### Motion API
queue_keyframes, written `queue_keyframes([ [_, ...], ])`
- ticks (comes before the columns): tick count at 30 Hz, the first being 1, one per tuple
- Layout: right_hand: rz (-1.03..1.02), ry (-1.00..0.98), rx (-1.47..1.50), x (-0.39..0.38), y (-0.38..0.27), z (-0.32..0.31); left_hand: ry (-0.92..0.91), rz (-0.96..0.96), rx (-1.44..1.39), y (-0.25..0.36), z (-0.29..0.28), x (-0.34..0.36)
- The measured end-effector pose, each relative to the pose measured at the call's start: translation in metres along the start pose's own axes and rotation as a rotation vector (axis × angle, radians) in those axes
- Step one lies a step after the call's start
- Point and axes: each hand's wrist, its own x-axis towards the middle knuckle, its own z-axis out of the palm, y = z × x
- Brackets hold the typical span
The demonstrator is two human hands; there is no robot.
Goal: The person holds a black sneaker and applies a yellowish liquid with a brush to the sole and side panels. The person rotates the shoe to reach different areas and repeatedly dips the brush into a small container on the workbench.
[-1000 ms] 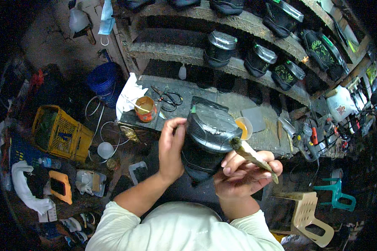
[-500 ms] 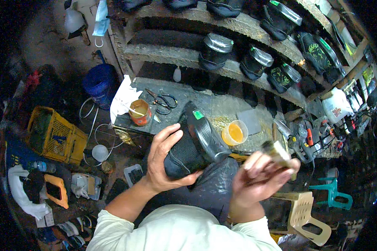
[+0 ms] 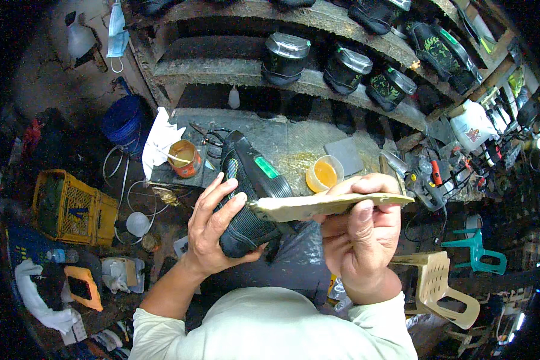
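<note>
Shoe (image 3: 246, 192), black with a ribbed sole and green tag, is sitting tilted above the lap, near the workbench (image 3: 294, 141). Left hand (image 3: 213, 231) is cupping it, fingers spread around the sole. Right hand (image 3: 360, 237) is pinching a flat beige insole (image 3: 324, 206), its tip touching the shoe.

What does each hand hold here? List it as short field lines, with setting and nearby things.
Setting: cluttered workbench below shelves of dark shoes
Left hand: grips a black ribbed-sole shoe, sole up
Right hand: holds a flat tan insole-shaped piece level, its tip over the shoe
Nearby: orange-filled plastic cup, brown open tin, yellow crate
</note>
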Motion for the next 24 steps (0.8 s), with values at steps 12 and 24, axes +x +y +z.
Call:
queue_keyframes([
  [12,-0.031,0.199,-1.141,0.027,0.044,-0.168,0.423,-0.385,-0.551,-0.017,-0.004,-0.021],
  [24,0.065,0.255,-1.194,0.005,0.066,-0.205,0.424,-0.658,-0.807,-0.042,0.007,-0.048],
])
